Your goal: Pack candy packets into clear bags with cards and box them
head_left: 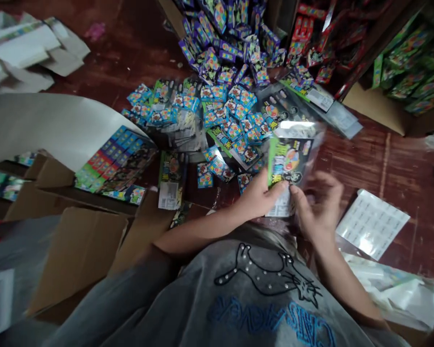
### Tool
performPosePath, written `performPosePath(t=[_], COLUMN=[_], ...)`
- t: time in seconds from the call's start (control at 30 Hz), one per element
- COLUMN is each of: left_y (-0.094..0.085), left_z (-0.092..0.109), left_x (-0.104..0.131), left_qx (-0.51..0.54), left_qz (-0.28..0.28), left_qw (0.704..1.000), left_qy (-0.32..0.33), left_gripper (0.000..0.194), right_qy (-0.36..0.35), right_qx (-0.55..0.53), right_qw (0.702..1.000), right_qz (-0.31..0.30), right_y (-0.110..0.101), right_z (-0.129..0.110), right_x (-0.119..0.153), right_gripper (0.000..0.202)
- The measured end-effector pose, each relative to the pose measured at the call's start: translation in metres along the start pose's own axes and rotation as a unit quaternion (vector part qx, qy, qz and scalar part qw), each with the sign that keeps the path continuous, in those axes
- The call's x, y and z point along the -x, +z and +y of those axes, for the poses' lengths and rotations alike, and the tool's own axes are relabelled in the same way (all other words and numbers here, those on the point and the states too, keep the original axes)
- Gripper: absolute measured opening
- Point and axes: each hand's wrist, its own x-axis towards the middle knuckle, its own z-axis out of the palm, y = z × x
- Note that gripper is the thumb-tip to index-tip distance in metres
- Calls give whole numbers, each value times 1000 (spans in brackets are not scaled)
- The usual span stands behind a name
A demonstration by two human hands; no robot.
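Observation:
A clear plastic pouch (288, 159) with a printed green-and-black card front is held up before me. My left hand (259, 193) grips its lower left side, the thumb lying across the front. A white label (279, 205) shows on the pouch's lower part, under the left thumb. At the lower right of the pouch is my right hand (320, 205), its thumb touching the front while the other fingers, blurred, stand apart from it. Past the hands lies a pile of small blue boxes (235, 125) among more printed pouches. Another labelled pouch (171, 178) rests to the left.
Purple packets (231, 43) spill at the back, beside red packets (304, 33) and a carton of green ones (415, 67). A sheet of labels (373, 224) lies on the red-brown floor at right. An open cardboard box (81, 241) with colourful packs stands left, near white papers (29, 48).

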Motion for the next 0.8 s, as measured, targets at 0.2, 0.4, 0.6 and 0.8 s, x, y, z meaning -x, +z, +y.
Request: performPosePath(t=[0.2, 0.4, 0.6, 0.8], left_y=[7, -5, -17, -25], left_z=[0, 10, 13, 10], left_x=[15, 25, 36, 43], left_qx=[-96, -114, -134, -19], left_qz=[-186, -202, -213, -259], left_qw=[978, 973, 967, 964], left_qy=[-15, -16, -34, -49], left_gripper=[36, 38, 33, 40], right_qy=[-158, -151, -121, -148], right_qx=[186, 122, 116, 41], right_qw=[960, 962, 959, 866], right_qz=[-139, -194, -230, -476], right_y=[-55, -60, -60, -74], right_z=[9, -4, -14, -34], right_x=[-19, -30, -34, -58], right_gripper=[46, 32, 30, 21])
